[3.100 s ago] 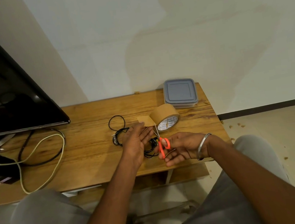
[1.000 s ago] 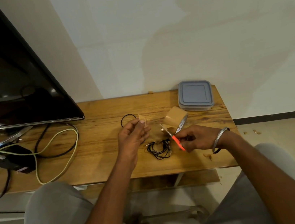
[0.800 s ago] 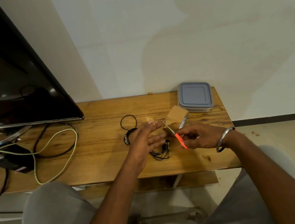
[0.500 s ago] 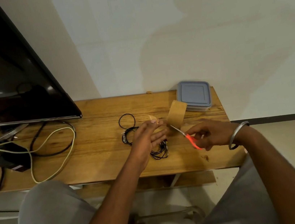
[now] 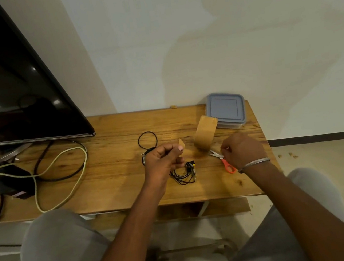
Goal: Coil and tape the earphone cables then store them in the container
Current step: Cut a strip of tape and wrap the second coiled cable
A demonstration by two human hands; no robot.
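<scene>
Pinching a tape piece (image 5: 181, 145), left hand (image 5: 164, 162) hovers above coiled earphones (image 5: 184, 172).

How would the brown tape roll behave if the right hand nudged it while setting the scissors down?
The tape roll stands on its edge, so a nudge would probably roll it or tip it flat. It looks wide and mostly full, likely heavy enough not to skid far. The right hand and scissors sit close beside it.

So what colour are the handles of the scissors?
Orange, seen in the head view: the scissors lie on the table under the right hand.
</scene>
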